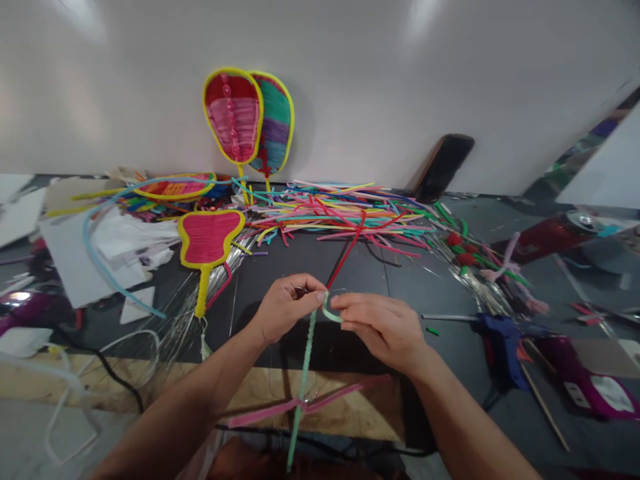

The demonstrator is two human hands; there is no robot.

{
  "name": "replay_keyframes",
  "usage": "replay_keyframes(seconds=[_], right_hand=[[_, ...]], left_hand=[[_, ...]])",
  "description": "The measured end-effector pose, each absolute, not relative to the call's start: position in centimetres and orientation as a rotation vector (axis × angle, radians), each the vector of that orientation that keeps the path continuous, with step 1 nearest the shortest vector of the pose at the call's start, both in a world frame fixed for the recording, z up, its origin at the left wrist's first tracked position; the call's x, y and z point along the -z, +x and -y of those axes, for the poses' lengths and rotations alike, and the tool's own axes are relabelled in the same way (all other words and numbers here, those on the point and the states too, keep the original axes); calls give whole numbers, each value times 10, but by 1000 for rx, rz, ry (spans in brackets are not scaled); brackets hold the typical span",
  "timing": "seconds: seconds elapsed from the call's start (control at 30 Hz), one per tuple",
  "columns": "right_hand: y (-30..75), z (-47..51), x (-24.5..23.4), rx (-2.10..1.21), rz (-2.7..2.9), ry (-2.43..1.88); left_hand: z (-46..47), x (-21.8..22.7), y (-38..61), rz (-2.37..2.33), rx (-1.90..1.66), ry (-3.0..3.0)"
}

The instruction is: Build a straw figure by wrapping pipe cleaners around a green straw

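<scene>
Near the middle of the dark table, my left hand [291, 303] pinches the top of a stem wrapped in mint-green pipe cleaner [307, 360]. My right hand [383, 327] grips the loose green end, which curves out from the stem between both hands. The wrapped stem runs down toward my body. A pink pipe cleaner [345, 395] crosses it low down, its ends spread to both sides. A red pipe cleaner [346, 257] rises behind my fingertips, up to the heap. Thin wire loops faintly show around the stem.
Heaped pipe cleaners [340, 213] lie along the wall. Fan-shaped pieces [233, 120] lean there, with a phone [445, 167] to their right. A pink-and-yellow fan [210, 240] lies left. A blue glue gun [503, 350], a red can [550, 237] and silvery wires [475, 287] are at right.
</scene>
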State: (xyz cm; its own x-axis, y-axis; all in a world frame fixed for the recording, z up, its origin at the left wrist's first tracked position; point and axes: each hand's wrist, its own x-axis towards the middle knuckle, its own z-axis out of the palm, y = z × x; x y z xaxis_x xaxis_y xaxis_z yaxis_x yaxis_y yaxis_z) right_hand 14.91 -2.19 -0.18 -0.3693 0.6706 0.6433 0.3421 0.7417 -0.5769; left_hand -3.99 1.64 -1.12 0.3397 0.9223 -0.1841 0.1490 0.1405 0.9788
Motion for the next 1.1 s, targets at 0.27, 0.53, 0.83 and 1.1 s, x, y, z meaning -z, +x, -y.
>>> replay_keyframes(seconds=[0.27, 0.53, 0.83, 1.1], right_hand=[[153, 22, 3, -589, 2016, -682], [149, 23, -3, -527, 2023, -702], [160, 22, -8, -471, 1864, -1035], [155, 22, -4, -700, 1958, -777]], left_hand=[[-15, 9, -40, -1092, -748, 1339], [-15, 7, -38, -1103, -725, 1411], [-16, 6, -38, -1108, -727, 1350], [-15, 10, -39, -1134, -732, 1383]])
